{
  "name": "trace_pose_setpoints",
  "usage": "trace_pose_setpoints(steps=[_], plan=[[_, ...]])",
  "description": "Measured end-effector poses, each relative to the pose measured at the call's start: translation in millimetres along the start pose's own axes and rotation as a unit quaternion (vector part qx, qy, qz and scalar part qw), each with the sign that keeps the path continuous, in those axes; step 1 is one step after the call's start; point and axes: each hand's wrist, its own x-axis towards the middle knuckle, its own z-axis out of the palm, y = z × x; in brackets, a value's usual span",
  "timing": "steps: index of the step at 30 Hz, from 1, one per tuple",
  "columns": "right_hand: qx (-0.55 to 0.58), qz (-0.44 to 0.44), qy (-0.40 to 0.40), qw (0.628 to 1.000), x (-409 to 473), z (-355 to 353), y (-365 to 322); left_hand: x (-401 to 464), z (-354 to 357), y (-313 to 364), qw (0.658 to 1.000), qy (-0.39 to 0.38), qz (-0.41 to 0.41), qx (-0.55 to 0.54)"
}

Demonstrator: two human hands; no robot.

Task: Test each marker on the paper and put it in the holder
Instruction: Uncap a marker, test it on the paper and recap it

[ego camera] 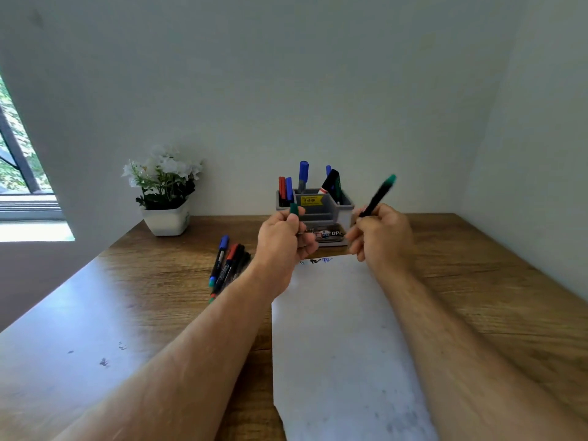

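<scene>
My right hand (380, 235) grips a black marker with a green end (378, 195), tilted up to the right above the paper's far edge. My left hand (283, 240) pinches a green cap (294, 209) just in front of the holder. The grey holder (318, 206) stands at the back of the table with several red, blue and black markers upright in it. A white sheet of paper (337, 338) lies before me with small black and blue scribbles (319, 260) at its far edge. Several loose markers (227, 267) lie in a pile left of the paper.
A white pot of white flowers (165, 189) sits at the back left of the wooden table (477, 281). White walls close in behind and on the right. A window opens at the far left. Small ink marks (103, 361) spot the table's left part.
</scene>
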Motion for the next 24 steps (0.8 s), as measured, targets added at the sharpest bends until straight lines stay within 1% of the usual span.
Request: trace_pose_setpoints(steps=[3, 6, 7, 10, 14, 16, 19, 24], plan=[[-0.039, 0.024, -0.016, 0.999, 2, -2, 5, 0, 5, -7, 1.0, -0.001, -0.006, 0.021], [-0.151, -0.028, -0.064, 0.986, -2, -1, 10, 2, 5, -13, 0.998, 0.0, -0.003, 0.056], [-0.163, -0.04, -0.075, 0.983, -4, -1, 10, 3, 4, -15, 0.998, -0.001, -0.002, 0.069], [-0.133, -0.027, -0.079, 0.988, -4, 0, 11, 5, 2, -18, 0.995, 0.004, -0.002, 0.102], [-0.082, 0.04, -0.076, 0.993, -3, -1, 13, 7, 1, -19, 0.992, 0.006, 0.001, 0.123], [-0.101, 0.049, -0.095, 0.989, -4, -1, 14, 7, 1, -20, 0.991, -0.003, 0.012, 0.136], [-0.148, 0.034, -0.12, 0.981, -3, 1, 13, 6, 2, -20, 0.989, -0.019, 0.021, 0.144], [-0.191, 0.032, -0.12, 0.974, 1, -3, 15, 7, 3, -20, 0.99, -0.02, 0.012, 0.137]])
